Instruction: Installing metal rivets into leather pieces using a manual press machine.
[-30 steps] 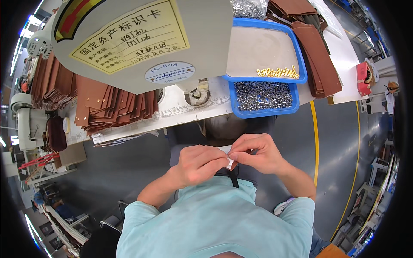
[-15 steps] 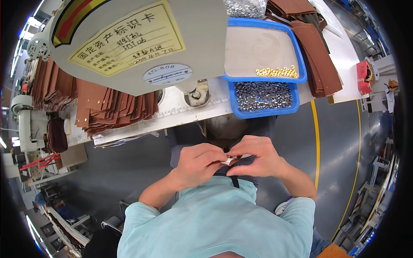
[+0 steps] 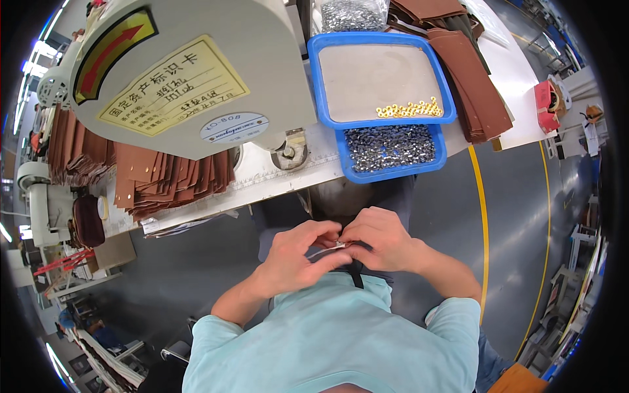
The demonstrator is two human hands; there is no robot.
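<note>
Close in front of my body, above my lap, my hands meet over a small thin piece (image 3: 327, 249), pale on its edge and brown by the fingertips. The fingers hide most of it, so its kind cannot be told. My right hand (image 3: 386, 240) pinches it between thumb and fingertips. My left hand (image 3: 291, 255) curves around its other end, thumb below and fingers bent above, with a gap between them. The fingertips of both hands nearly touch.
A large pale machine head (image 3: 190, 72) overhangs the white table (image 3: 262, 180). Brown leather pieces (image 3: 164, 173) lie stacked at left, more brown strips (image 3: 468, 85) at right. One blue tray (image 3: 383, 82) holds gold rings; a lower blue tray (image 3: 393, 175) holds dark metal bits.
My left thumb has dropped away from the curled fingers, opening a gap. My right fingers have closed in more on the piece. The view has shifted slightly.
</note>
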